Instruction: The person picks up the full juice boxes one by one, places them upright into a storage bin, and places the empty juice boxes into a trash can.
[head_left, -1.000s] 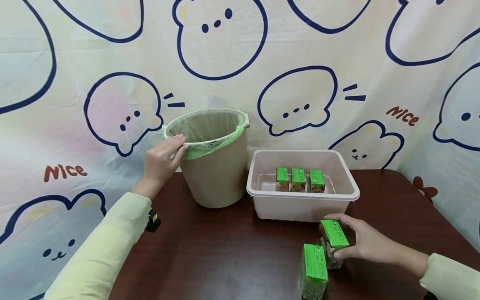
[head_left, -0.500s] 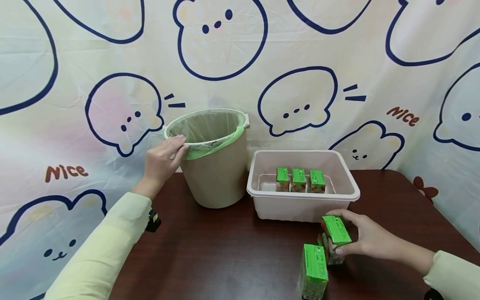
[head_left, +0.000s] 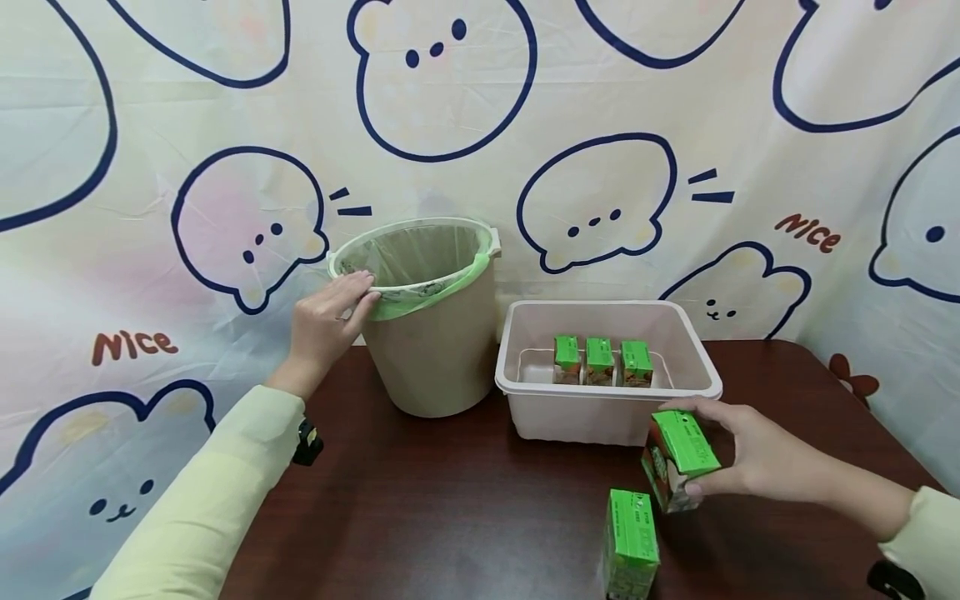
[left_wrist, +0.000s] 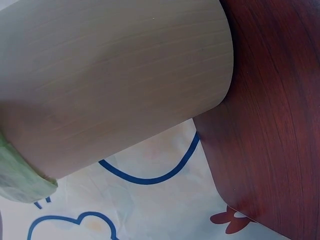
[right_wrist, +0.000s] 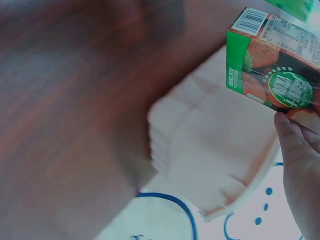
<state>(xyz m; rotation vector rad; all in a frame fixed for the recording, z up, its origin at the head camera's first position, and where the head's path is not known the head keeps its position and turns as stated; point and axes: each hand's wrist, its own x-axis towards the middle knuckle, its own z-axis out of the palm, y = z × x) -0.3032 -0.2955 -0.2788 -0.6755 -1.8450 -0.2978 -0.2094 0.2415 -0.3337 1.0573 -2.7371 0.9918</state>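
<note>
My left hand holds the near left rim of a beige trash can, fingers over the edge and thumb outside. A green liner bag is folded over that rim. My right hand grips a juice box with a green top, thumb on the near side and fingers on the far side. Tilted, it hangs over the table before the plastic bin. The right wrist view shows its fruit pictures and barcode. A second juice box stands upright on the table, nearer and to the left.
A pale plastic bin stands right of the trash can, with three green-topped boxes in a row inside. All stand on a dark wooden table. Behind hangs a cartoon-printed cloth.
My right hand has lifted its juice box off the table and moved it slightly up and right, away from the other one. The left hand stays on the rim.
</note>
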